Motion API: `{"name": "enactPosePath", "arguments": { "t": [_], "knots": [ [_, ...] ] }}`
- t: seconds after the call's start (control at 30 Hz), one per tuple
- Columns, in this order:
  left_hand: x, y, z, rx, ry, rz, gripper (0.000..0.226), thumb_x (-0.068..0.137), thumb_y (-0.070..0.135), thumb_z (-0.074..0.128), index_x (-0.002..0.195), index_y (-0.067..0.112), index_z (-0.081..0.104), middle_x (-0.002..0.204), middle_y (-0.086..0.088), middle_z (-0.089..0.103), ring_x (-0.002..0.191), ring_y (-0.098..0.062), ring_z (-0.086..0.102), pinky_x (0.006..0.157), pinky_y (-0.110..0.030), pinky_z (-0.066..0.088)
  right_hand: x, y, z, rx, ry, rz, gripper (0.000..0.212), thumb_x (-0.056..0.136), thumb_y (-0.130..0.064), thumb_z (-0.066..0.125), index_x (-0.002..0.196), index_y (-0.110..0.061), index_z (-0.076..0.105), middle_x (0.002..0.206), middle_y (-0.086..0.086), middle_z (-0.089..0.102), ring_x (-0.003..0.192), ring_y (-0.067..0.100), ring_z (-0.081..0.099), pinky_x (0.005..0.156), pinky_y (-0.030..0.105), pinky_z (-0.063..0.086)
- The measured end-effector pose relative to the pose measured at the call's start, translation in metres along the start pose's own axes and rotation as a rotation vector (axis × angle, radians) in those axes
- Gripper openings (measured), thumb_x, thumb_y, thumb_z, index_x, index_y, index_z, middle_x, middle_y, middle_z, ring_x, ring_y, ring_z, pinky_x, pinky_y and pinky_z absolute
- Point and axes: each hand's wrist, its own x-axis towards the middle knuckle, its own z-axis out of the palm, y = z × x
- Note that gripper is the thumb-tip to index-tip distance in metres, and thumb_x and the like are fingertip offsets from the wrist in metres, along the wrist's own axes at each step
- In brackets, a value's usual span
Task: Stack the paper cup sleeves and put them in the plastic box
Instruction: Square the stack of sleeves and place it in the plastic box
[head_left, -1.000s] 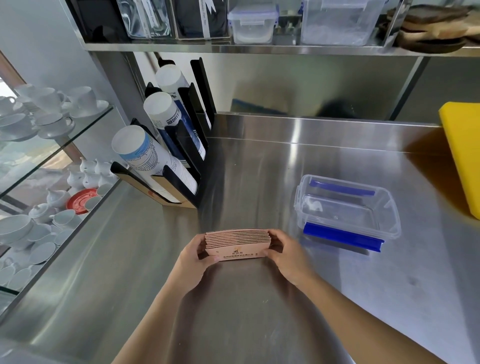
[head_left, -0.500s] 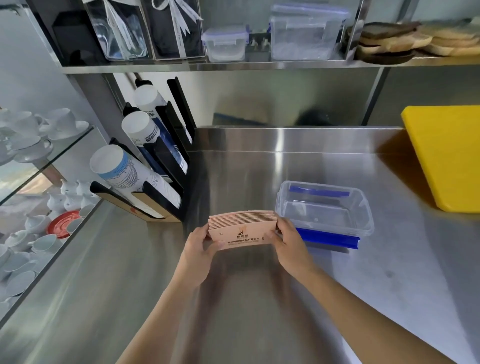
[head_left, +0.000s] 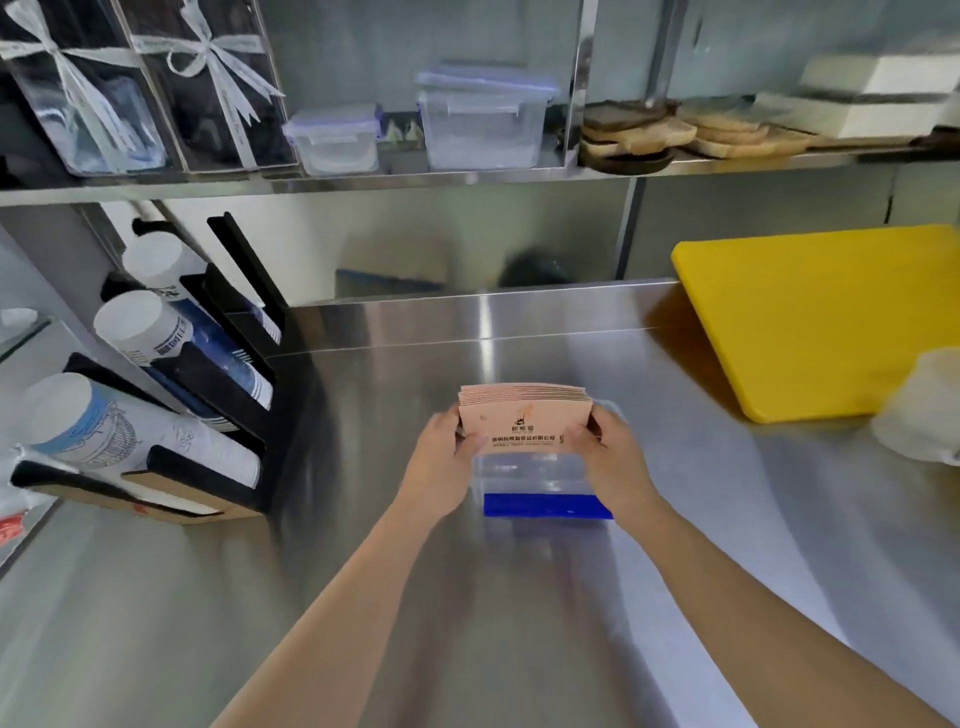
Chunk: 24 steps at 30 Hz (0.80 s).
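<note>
Above the plastic box (head_left: 545, 491), the stack of paper cup sleeves (head_left: 524, 418) is held on edge, printed face toward the camera. Left hand (head_left: 441, 457) pinches the stack's left end; right hand (head_left: 615, 460) pinches its right end, fingers closed on the cardboard. The box rests on the steel worktop (head_left: 675, 571), partly hidden behind the stack, with a blue clip along its near side.

Step in hand, as judged: stacking is complete and the stack is being placed. The next move calls for lowering the stack straight between the box walls, keeping both ends pressed so no sleeve slips out, then releasing.

Writing: the front sleeve carries a small dark logo and a line of characters below it, too blurred to read. Print on the cup stacks (head_left: 156, 343) at left is also illegible.
</note>
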Motion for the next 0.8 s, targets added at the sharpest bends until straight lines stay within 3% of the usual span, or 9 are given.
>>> {"name": "enactPosePath", "arguments": {
  "t": [0.13, 0.27, 0.4, 0.47, 0.63, 0.8],
  "knots": [
    [0.02, 0.014, 0.014, -0.041, -0.038, -0.053, 0.027, 0.09, 0.01, 0.051, 0.116, 0.013, 0.058, 0.118, -0.01, 0.063, 0.105, -0.024, 0.06, 0.097, -0.036, 0.046, 0.018, 0.009, -0.016, -0.051, 0.007, 0.054, 0.024, 0.091, -0.002, 0.041, 0.101, -0.013, 0.058, 0.113, 0.012, 0.059, 0.098, 0.022, 0.058, 0.09, 0.037, 0.049],
    [0.034, 0.016, 0.029, -0.019, -0.061, -0.135, 0.032, 0.091, 0.009, 0.048, 0.123, 0.01, 0.054, 0.12, -0.008, 0.065, 0.108, -0.026, 0.059, 0.087, -0.03, 0.044, 0.033, 0.022, -0.022, -0.084, 0.007, 0.17, 0.032, 0.085, 0.0, 0.04, 0.108, -0.011, 0.059, 0.107, 0.009, 0.067, 0.099, 0.026, 0.062, 0.089, 0.045, 0.052],
    [0.046, 0.012, 0.042, 0.045, -0.073, -0.237, 0.034, 0.092, 0.01, 0.043, 0.125, 0.011, 0.052, 0.12, -0.01, 0.064, 0.103, -0.028, 0.059, 0.082, -0.034, 0.046, 0.046, 0.028, -0.02, -0.086, -0.029, 0.318, 0.032, 0.086, 0.004, 0.039, 0.105, -0.001, 0.064, 0.102, 0.012, 0.066, 0.089, 0.026, 0.059, 0.078, 0.035, 0.049],
    [0.051, 0.011, 0.045, 0.096, -0.089, -0.264, 0.033, 0.091, 0.01, 0.042, 0.122, 0.01, 0.052, 0.119, -0.011, 0.064, 0.099, -0.028, 0.059, 0.08, -0.034, 0.046, 0.053, 0.031, -0.017, -0.107, -0.036, 0.376, 0.029, 0.085, 0.004, 0.04, 0.104, 0.002, 0.062, 0.105, 0.015, 0.066, 0.091, 0.027, 0.06, 0.077, 0.037, 0.052],
    [0.061, 0.017, 0.048, 0.285, -0.163, -0.328, 0.03, 0.093, 0.01, 0.04, 0.121, 0.005, 0.048, 0.122, -0.012, 0.06, 0.108, -0.028, 0.057, 0.079, -0.031, 0.042, 0.065, 0.036, -0.011, -0.149, -0.068, 0.459, 0.03, 0.084, 0.004, 0.042, 0.112, 0.0, 0.05, 0.103, 0.011, 0.06, 0.079, 0.02, 0.057, 0.048, 0.022, 0.048],
    [0.072, 0.027, 0.054, 0.4, -0.256, -0.374, 0.03, 0.09, -0.001, 0.037, 0.118, 0.0, 0.048, 0.121, -0.017, 0.06, 0.088, -0.022, 0.048, 0.077, -0.028, 0.041, 0.077, 0.039, -0.012, -0.185, -0.119, 0.533, 0.025, 0.087, 0.004, 0.04, 0.109, -0.002, 0.05, 0.101, 0.014, 0.058, 0.099, 0.03, 0.058, 0.073, 0.037, 0.055]
  ]
}}
